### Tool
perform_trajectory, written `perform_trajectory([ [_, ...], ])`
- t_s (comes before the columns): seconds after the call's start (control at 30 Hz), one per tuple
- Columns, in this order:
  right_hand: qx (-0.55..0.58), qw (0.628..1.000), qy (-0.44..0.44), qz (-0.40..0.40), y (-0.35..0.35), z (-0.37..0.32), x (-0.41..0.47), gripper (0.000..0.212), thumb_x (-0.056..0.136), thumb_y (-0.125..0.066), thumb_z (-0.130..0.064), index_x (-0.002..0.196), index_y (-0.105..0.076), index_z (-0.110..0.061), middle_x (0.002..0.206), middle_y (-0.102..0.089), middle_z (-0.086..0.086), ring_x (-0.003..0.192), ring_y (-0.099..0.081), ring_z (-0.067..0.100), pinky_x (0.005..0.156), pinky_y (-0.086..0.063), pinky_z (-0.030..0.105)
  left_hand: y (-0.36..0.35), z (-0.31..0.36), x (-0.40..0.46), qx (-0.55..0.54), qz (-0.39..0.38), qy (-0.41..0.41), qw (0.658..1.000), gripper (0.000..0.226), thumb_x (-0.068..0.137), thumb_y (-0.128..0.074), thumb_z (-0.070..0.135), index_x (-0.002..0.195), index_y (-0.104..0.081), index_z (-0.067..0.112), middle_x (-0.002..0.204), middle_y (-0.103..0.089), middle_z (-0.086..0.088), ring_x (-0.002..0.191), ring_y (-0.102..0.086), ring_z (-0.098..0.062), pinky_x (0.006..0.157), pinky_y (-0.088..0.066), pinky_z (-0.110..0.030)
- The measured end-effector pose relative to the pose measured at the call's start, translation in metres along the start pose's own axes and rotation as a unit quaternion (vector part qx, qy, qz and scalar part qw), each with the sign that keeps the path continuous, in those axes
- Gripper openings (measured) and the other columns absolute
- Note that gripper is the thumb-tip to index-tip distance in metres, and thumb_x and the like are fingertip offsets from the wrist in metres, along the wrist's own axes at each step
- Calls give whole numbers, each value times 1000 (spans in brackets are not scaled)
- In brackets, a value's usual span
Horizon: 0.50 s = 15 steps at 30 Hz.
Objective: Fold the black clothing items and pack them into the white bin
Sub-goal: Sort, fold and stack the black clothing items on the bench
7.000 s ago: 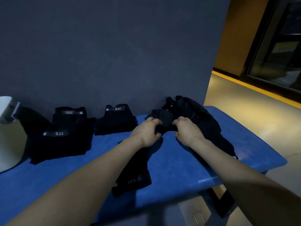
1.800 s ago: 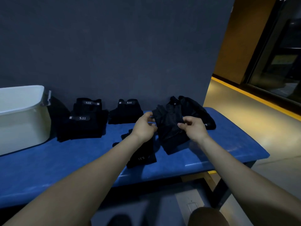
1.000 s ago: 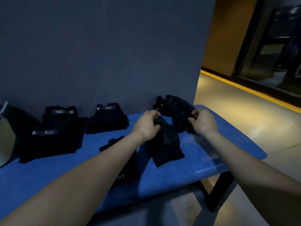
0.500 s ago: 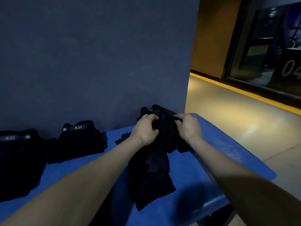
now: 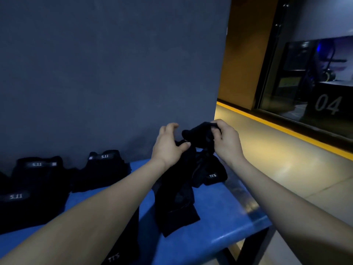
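Garment [image 5: 177, 196] now lifted at its top end above the desk [image 5: 219, 226] near the right edge; lower end still on the surface. Right hand [image 5: 226, 139] pinches the raised fabric; left hand [image 5: 167, 145] pinches it lower. Since half a second ago it has come up off the pile, so folding hasn't begun; white bin out of view.

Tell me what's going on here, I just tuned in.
A person is sorting black clothes on a blue bench. The right hand pinches the top of a loose black garment and lifts it, while the left hand holds it lower down. Folded black stacks wait by the wall. The bin is out of view.
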State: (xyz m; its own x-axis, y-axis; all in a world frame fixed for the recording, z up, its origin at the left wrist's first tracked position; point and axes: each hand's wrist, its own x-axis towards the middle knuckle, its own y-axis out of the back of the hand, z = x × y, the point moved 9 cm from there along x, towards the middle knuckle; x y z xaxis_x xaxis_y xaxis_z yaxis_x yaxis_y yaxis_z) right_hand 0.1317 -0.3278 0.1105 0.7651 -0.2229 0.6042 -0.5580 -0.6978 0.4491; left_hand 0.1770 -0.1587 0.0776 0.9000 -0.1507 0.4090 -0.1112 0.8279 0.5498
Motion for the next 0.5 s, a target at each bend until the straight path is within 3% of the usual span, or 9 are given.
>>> perform_trajectory([
  [0.2,32,990,78,-111,8,-68,-15,19,97,-43,-10,97,-62,-13,88,-63,-5,86,-59,12,74,-44,25,39,32,-28,-2,-13,-66,998,74,70,-80,31,133,-41,26,133,-42,4,127,-39,-11,106,-36,-32],
  [0.3,52,982,85,-162,4,-94,-27,19,97,-44,-9,96,-63,-13,90,-65,-4,88,-61,13,78,-46,28,58,39,-45,4,-28,-74,997,36,78,-73,30,109,-56,22,109,-59,2,103,-55,-12,88,-45,-28],
  [0.37,81,978,60,-182,0,-101,-34,19,97,-45,-10,97,-64,-12,93,-68,2,91,-64,19,82,-49,34,69,37,-59,-26,-44,-46,998,11,86,-65,28,88,-61,18,81,-64,1,75,-61,-14,68,-47,-28],
  [0.4,97,977,39,-186,-3,-102,-37,19,97,-46,-11,97,-65,-11,96,-70,6,93,-65,22,84,-50,37,74,32,-66,-47,-48,-26,997,12,89,-62,27,83,-62,17,74,-63,1,68,-59,-14,64,-46,-29],
  [0.5,148,971,-40,-181,-18,-99,-53,18,97,-49,-15,95,-66,-10,96,-69,9,96,-65,27,89,-50,39,84,4,-92,-161,-72,73,982,20,92,-57,27,84,-66,11,79,-69,-7,71,-63,-20,74,-53,-37],
])
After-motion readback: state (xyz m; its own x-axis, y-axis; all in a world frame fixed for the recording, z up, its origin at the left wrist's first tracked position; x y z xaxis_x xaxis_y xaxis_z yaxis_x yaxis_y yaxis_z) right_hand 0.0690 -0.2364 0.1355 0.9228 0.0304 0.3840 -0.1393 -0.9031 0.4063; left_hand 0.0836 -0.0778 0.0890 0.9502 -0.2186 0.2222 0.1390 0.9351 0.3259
